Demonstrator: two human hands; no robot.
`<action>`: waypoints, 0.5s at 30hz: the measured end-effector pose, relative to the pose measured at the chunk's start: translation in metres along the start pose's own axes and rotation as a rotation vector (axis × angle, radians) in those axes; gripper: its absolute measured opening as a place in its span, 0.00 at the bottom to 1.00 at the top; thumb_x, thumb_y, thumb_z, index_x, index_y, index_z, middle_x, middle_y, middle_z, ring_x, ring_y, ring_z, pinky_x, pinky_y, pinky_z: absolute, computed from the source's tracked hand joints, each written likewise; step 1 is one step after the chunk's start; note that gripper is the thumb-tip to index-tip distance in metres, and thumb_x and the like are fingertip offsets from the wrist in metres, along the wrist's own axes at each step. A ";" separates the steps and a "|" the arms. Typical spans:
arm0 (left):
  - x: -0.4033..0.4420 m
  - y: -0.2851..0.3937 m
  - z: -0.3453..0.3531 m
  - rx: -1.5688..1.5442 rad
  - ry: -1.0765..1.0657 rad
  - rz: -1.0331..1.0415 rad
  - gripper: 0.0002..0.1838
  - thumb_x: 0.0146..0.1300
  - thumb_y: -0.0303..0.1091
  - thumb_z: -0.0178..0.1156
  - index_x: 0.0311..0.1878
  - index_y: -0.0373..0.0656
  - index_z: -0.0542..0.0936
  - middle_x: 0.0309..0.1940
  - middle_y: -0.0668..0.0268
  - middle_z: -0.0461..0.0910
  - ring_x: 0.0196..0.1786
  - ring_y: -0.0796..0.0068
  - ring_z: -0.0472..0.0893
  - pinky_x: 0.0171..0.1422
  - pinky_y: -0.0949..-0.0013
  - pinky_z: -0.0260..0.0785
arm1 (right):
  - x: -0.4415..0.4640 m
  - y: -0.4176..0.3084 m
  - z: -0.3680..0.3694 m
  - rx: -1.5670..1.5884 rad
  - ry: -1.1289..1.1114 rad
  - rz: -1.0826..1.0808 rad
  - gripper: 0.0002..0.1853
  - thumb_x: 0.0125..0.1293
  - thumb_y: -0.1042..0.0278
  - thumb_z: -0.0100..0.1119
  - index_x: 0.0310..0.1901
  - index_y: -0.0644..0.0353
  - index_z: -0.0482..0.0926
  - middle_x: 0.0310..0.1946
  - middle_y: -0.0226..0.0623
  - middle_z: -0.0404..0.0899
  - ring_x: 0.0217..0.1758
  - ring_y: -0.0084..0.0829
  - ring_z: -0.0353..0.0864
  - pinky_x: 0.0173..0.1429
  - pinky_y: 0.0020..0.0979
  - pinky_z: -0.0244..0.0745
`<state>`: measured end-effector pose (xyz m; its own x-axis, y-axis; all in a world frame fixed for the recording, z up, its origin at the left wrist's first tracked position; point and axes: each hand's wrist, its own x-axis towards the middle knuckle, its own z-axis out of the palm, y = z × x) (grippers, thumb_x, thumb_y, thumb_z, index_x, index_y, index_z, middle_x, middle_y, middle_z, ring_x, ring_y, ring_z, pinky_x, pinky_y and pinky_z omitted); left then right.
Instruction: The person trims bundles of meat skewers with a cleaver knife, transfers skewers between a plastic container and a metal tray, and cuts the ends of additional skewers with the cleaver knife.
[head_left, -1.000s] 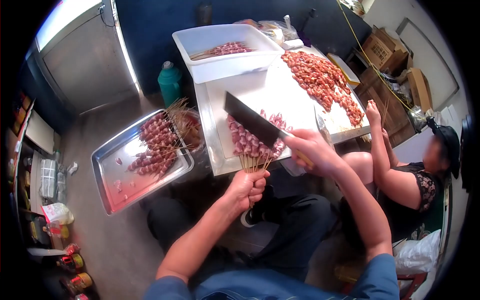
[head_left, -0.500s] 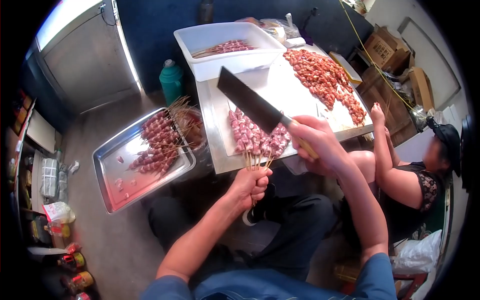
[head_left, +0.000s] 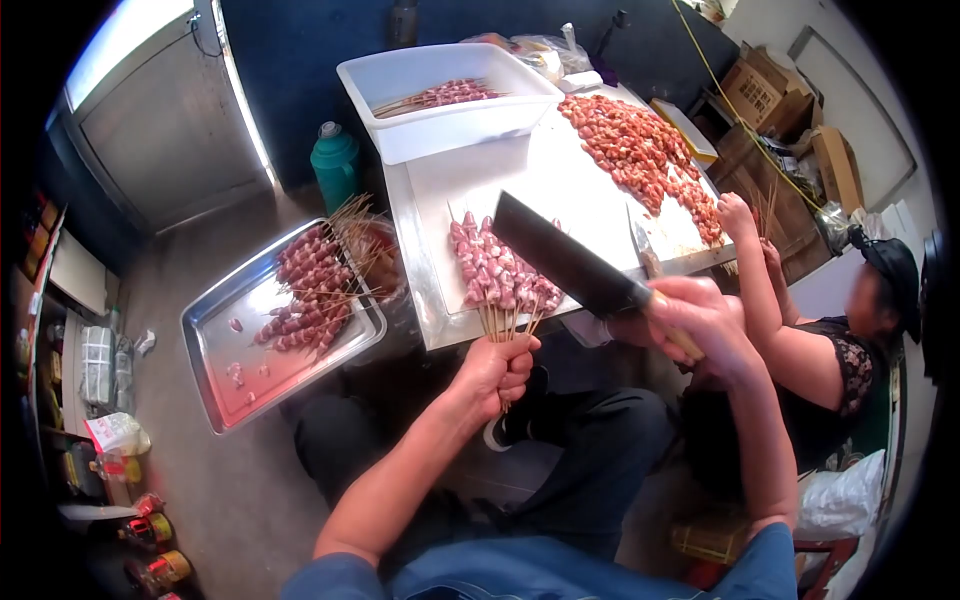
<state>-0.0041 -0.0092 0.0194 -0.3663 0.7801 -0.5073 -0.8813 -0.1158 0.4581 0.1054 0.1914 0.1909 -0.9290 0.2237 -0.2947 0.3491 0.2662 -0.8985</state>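
Observation:
My left hand (head_left: 497, 372) is closed round the stick ends of several meat skewers (head_left: 492, 262). Their meat lies fanned out on the near edge of the white-topped table (head_left: 425, 195). In my right hand (head_left: 695, 318) is the wooden handle of a cleaver (head_left: 565, 258). The broad dark blade slants up and left, over the right side of the skewers, hiding part of them. I cannot tell whether it touches the meat. A knife (head_left: 643, 240) lies on the table beyond the cleaver.
A white plastic tub (head_left: 450, 130) holding skewers stands at the table's back left. Cut meat (head_left: 640, 150) is heaped at the right. Left of the table, a metal tray (head_left: 215, 365) carries more skewers, near a green flask (head_left: 335, 165). Another person (head_left: 800, 350) sits at the right.
My right hand has moved right and slightly down with the cleaver, uncovering more of the table. My left hand keeps its hold on the skewers. The view has shifted slightly.

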 end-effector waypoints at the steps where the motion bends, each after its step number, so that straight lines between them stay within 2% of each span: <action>1: 0.001 0.000 -0.001 0.002 0.003 -0.002 0.05 0.71 0.32 0.53 0.42 0.41 0.73 0.16 0.77 0.59 0.13 0.88 0.52 0.16 0.78 0.43 | 0.012 -0.002 0.006 0.003 -0.001 0.001 0.19 0.69 0.58 0.57 0.47 0.71 0.78 0.22 0.32 0.75 0.17 0.17 0.70 0.20 0.18 0.60; 3: 0.003 -0.001 -0.004 -0.014 -0.005 -0.009 0.05 0.71 0.32 0.53 0.41 0.41 0.74 0.16 0.77 0.60 0.13 0.88 0.53 0.15 0.78 0.44 | 0.039 -0.006 0.021 0.129 -0.069 -0.062 0.18 0.69 0.61 0.56 0.50 0.68 0.77 0.23 0.32 0.74 0.17 0.18 0.68 0.20 0.19 0.60; 5: 0.003 -0.002 -0.004 -0.006 -0.004 -0.008 0.06 0.71 0.32 0.53 0.42 0.41 0.74 0.17 0.77 0.60 0.13 0.88 0.53 0.15 0.79 0.44 | 0.059 -0.010 0.046 0.149 -0.049 -0.094 0.15 0.70 0.61 0.55 0.47 0.65 0.77 0.24 0.30 0.74 0.18 0.17 0.67 0.20 0.19 0.60; 6: 0.003 -0.001 -0.004 0.005 -0.003 -0.005 0.06 0.71 0.33 0.53 0.42 0.41 0.74 0.17 0.77 0.60 0.13 0.88 0.53 0.15 0.79 0.44 | 0.063 -0.012 0.057 0.069 -0.035 -0.097 0.15 0.71 0.57 0.54 0.36 0.63 0.76 0.21 0.25 0.71 0.20 0.15 0.70 0.20 0.19 0.61; 9: 0.002 -0.002 -0.003 -0.029 -0.005 0.017 0.05 0.71 0.31 0.53 0.39 0.40 0.74 0.16 0.75 0.64 0.12 0.87 0.54 0.15 0.78 0.43 | 0.060 0.010 0.044 -0.250 -0.198 -0.088 0.15 0.70 0.58 0.54 0.33 0.62 0.75 0.20 0.25 0.71 0.19 0.14 0.69 0.20 0.18 0.60; 10: 0.002 -0.002 -0.003 -0.027 -0.008 0.002 0.06 0.71 0.32 0.52 0.39 0.40 0.73 0.16 0.75 0.63 0.12 0.87 0.54 0.15 0.77 0.43 | 0.048 0.014 0.037 -0.257 -0.199 -0.083 0.15 0.70 0.58 0.54 0.33 0.62 0.75 0.20 0.25 0.71 0.19 0.14 0.69 0.20 0.18 0.60; 12: 0.003 -0.002 -0.004 -0.028 -0.007 -0.003 0.06 0.71 0.32 0.53 0.40 0.40 0.73 0.16 0.76 0.61 0.12 0.88 0.53 0.15 0.78 0.43 | 0.013 0.016 0.020 -0.205 -0.116 0.080 0.15 0.70 0.58 0.54 0.35 0.63 0.76 0.19 0.26 0.71 0.18 0.14 0.69 0.20 0.18 0.59; 13: 0.003 -0.002 -0.004 -0.019 0.001 -0.010 0.06 0.71 0.33 0.54 0.41 0.41 0.74 0.16 0.77 0.60 0.13 0.88 0.52 0.15 0.78 0.43 | -0.004 0.015 0.009 -0.190 -0.098 0.091 0.15 0.71 0.58 0.54 0.37 0.64 0.76 0.20 0.26 0.72 0.17 0.14 0.68 0.20 0.18 0.59; 15: 0.004 -0.002 -0.004 -0.018 -0.010 -0.012 0.06 0.71 0.33 0.54 0.41 0.41 0.74 0.16 0.78 0.59 0.13 0.88 0.52 0.15 0.78 0.43 | -0.032 0.017 -0.012 -0.132 -0.065 0.129 0.18 0.71 0.60 0.55 0.48 0.71 0.78 0.20 0.28 0.72 0.17 0.15 0.69 0.20 0.17 0.60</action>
<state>-0.0048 -0.0081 0.0138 -0.3531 0.7874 -0.5053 -0.8907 -0.1177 0.4390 0.1429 0.1998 0.1890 -0.8799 0.2039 -0.4292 0.4751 0.3604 -0.8027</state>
